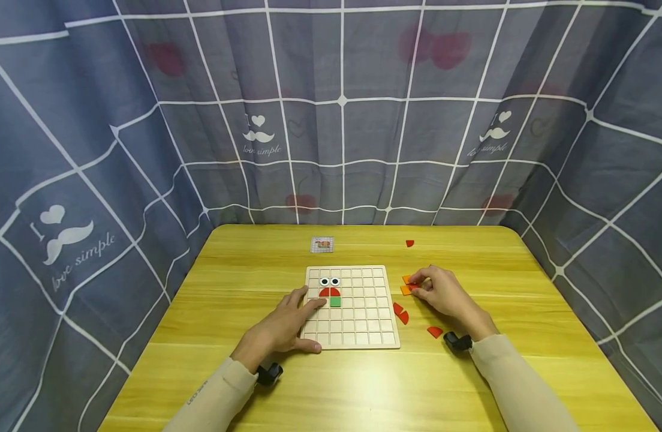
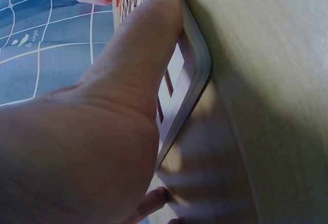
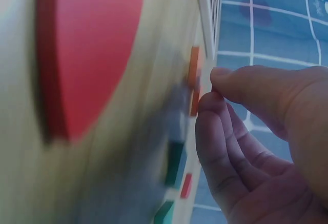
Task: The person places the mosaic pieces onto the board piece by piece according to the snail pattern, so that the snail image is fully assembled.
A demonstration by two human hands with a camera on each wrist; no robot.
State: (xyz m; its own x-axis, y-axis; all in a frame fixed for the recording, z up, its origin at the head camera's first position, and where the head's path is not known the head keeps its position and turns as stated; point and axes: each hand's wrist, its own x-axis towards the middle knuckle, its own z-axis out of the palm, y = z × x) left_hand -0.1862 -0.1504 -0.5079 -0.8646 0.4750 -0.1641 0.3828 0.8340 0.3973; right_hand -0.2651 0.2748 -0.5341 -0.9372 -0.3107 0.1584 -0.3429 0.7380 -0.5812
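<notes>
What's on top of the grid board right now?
Two eye pieces, two red pieces, a green square and part of the left hand. Anything under that hand is hidden.

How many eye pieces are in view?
2: one eye near the upper left of the board, another eye just right of the first. The left hand or right hand may hide more.

left hand point(image 1: 288, 321): palm down, thumb spread | right hand point(image 1: 441, 292): thumb and forefinger pinching
</notes>
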